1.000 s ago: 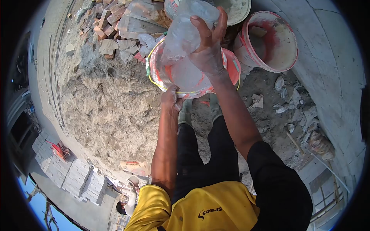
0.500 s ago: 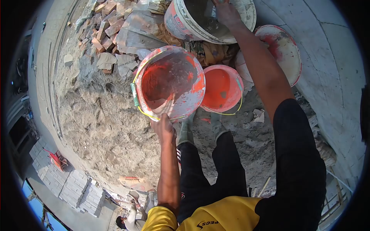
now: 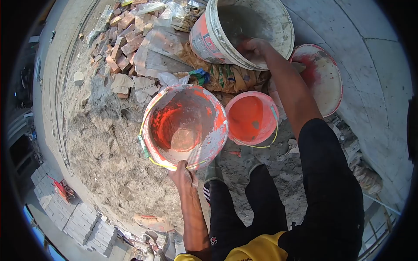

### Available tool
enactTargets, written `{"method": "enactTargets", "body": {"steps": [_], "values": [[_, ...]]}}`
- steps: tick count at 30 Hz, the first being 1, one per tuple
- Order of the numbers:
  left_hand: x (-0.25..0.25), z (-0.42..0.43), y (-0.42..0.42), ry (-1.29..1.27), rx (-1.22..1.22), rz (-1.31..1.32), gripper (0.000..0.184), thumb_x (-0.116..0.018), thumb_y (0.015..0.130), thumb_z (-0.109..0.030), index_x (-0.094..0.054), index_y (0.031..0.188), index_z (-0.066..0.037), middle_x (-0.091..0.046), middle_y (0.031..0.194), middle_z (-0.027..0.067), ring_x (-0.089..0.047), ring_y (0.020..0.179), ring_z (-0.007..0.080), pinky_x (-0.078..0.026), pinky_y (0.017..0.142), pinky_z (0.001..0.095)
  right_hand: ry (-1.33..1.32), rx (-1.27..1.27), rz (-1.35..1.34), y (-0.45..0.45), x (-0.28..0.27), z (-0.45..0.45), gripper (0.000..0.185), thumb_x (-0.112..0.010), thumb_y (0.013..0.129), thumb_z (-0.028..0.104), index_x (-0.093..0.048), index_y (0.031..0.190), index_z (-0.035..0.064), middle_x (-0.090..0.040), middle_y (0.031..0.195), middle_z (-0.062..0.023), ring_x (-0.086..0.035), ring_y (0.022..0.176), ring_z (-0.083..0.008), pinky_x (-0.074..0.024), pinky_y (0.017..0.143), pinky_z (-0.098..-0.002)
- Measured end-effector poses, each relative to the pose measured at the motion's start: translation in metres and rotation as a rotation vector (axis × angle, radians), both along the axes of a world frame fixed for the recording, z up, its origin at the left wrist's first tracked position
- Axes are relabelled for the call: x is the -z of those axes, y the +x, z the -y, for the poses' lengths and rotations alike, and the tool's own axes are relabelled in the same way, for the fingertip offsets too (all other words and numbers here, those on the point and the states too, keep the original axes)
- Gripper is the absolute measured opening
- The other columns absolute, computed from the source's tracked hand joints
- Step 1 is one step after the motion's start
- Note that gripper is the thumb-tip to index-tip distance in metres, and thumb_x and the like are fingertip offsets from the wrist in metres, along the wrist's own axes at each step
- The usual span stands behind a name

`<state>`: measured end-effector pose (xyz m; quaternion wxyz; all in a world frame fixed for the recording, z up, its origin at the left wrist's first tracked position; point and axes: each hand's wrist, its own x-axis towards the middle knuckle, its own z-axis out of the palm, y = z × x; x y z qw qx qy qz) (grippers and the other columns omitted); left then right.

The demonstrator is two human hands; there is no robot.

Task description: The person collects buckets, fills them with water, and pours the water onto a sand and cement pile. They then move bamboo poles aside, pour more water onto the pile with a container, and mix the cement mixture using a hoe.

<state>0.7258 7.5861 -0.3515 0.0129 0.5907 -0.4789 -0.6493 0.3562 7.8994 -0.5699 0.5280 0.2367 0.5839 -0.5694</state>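
Note:
My left hand (image 3: 183, 176) is closed on the near rim of a paint-smeared bucket (image 3: 220, 126), white and red with a yellow handle. The bucket tilts toward me, its inside coated in red and grey. My right hand (image 3: 254, 48) reaches over the rim of a large white bucket (image 3: 287, 32) with murky grey liquid in it. Its fingers are curled near the liquid, and what they hold is hidden. A smaller pink bucket (image 3: 263, 135), red inside, stands beside the held one, near my boots.
Sand (image 3: 104, 161) spreads to the left, with a heap of broken bricks (image 3: 126, 41) and plastic sheeting (image 3: 159, 52) beyond it. A white-and-red round container (image 3: 326, 82) sits under my right forearm. A red wheelbarrow (image 3: 64, 190) stands far left; another person is at the bottom edge.
My left hand has moved the held bucket slightly left and down, away from the pink bucket. My right hand has come nearer the large bucket's front rim. The view has shifted a little.

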Motion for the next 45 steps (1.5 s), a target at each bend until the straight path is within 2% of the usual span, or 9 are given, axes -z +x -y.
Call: {"method": "enactTargets", "body": {"steps": [6, 13, 16, 25, 33, 35, 39, 43, 45], "values": [[0.016, -0.008, 0.01, 0.112, 0.01, -0.017, 0.036, -0.047, 0.074, 0.008, -0.047, 0.11, 0.005, -0.053, 0.096, 0.015, -0.063, 0.075, 0.0305, -0.06, 0.056, 0.0441, -0.314, 0.421, -0.519, 0.034, -0.147, 0.0, 0.087, -0.073, 0.078, 0.002, -0.024, 0.149, 0.0147, -0.058, 0.121, -0.0113, -0.065, 0.097, -0.0217, -0.056, 0.083, -0.035], [-0.023, -0.034, -0.025, 0.361, 0.021, 0.07, 0.029, -0.048, 0.08, 0.003, -0.046, 0.108, 0.01, -0.053, 0.101, 0.0208, -0.063, 0.083, 0.0351, -0.058, 0.062, 0.0474, 0.447, 0.326, -1.338, 0.107, -0.262, 0.038, 0.098, -0.085, 0.065, 0.013, -0.028, 0.145, 0.0126, -0.04, 0.135, -0.0192, -0.05, 0.12, -0.0345, -0.0475, 0.098, -0.0444], [-0.027, -0.043, -0.03, 0.422, 0.081, 0.063, 0.027, -0.046, 0.083, 0.001, -0.045, 0.109, 0.011, -0.053, 0.104, 0.0232, -0.063, 0.086, 0.0356, -0.06, 0.065, 0.0466, 0.582, 0.308, -1.495, 0.139, -0.263, 0.066, 0.104, -0.088, 0.058, 0.017, -0.03, 0.143, 0.0137, -0.034, 0.135, -0.0225, -0.039, 0.127, -0.0423, -0.0375, 0.106, -0.0503], [-0.027, -0.044, -0.055, 0.45, 0.133, -0.033, 0.033, -0.046, 0.08, 0.005, -0.043, 0.113, 0.007, -0.056, 0.097, 0.0193, -0.065, 0.075, 0.0318, -0.063, 0.056, 0.0426, 0.443, 0.192, -1.495, 0.201, -0.263, 0.131, 0.089, -0.074, 0.067, -0.003, -0.035, 0.143, 0.0245, -0.008, 0.151, -0.0301, -0.031, 0.134, -0.0527, -0.0502, 0.094, -0.049], [-0.004, -0.041, -0.063, 0.241, 0.192, -0.174, 0.045, -0.048, 0.082, 0.005, -0.044, 0.126, 0.003, -0.057, 0.108, 0.0204, -0.066, 0.081, 0.0315, -0.063, 0.06, 0.0436, 0.442, -0.015, -1.809, 0.207, -0.267, 0.084, 0.086, -0.061, 0.071, -0.013, -0.043, 0.139, 0.035, -0.015, 0.151, -0.0287, -0.032, 0.136, -0.0514, -0.055, 0.091, -0.0469], [-0.009, -0.043, -0.07, 0.162, 0.252, -0.153, 0.045, -0.047, 0.081, 0.006, -0.045, 0.126, 0.002, -0.057, 0.108, 0.0194, -0.066, 0.082, 0.0311, -0.063, 0.062, 0.0437, 0.687, 0.067, -2.041, 0.162, -0.269, 0.055, 0.067, -0.066, 0.075, 0.008, -0.048, 0.138, 0.0273, -0.033, 0.145, -0.0216, -0.038, 0.132, -0.0444, -0.0531, 0.09, -0.0458], [0.013, -0.031, -0.055, -0.071, 0.286, -0.239, 0.035, -0.045, 0.079, 0.009, -0.054, 0.112, 0.003, -0.057, 0.104, 0.0172, -0.062, 0.087, 0.0273, -0.062, 0.066, 0.0403, 0.985, -0.162, -1.51, 0.084, -0.212, 0.008, 0.099, -0.078, 0.068, 0.016, -0.024, 0.151, 0.0179, -0.012, 0.149, -0.0404, -0.051, 0.118, -0.0522, -0.0499, 0.095, -0.0482], [0.033, 0.011, -0.002, -0.791, 1.011, -0.097, 0.012, -0.046, 0.08, 0.008, -0.056, 0.085, 0.003, -0.058, 0.1, 0.0164, -0.057, 0.084, 0.023, -0.057, 0.073, 0.0351, 1.081, -0.504, -1.119, 0.029, -0.125, 0.014, 0.103, -0.081, 0.068, 0.023, -0.021, 0.151, 0.0171, -0.014, 0.15, -0.0385, -0.05, 0.118, -0.0497, -0.0478, 0.098, -0.0478], [0.011, 0.006, 0.004, -0.817, 0.924, -0.064, 0.01, -0.048, 0.08, 0.006, -0.056, 0.086, 0.004, -0.057, 0.102, 0.0158, -0.056, 0.084, 0.022, -0.053, 0.079, 0.0326, 1.09, -0.548, -1.053, 0.019, -0.086, 0.021, 0.097, -0.08, 0.07, 0.021, -0.025, 0.15, 0.0183, -0.02, 0.147, -0.0353, -0.05, 0.12, -0.0482, -0.0477, 0.098, -0.0479]]}}
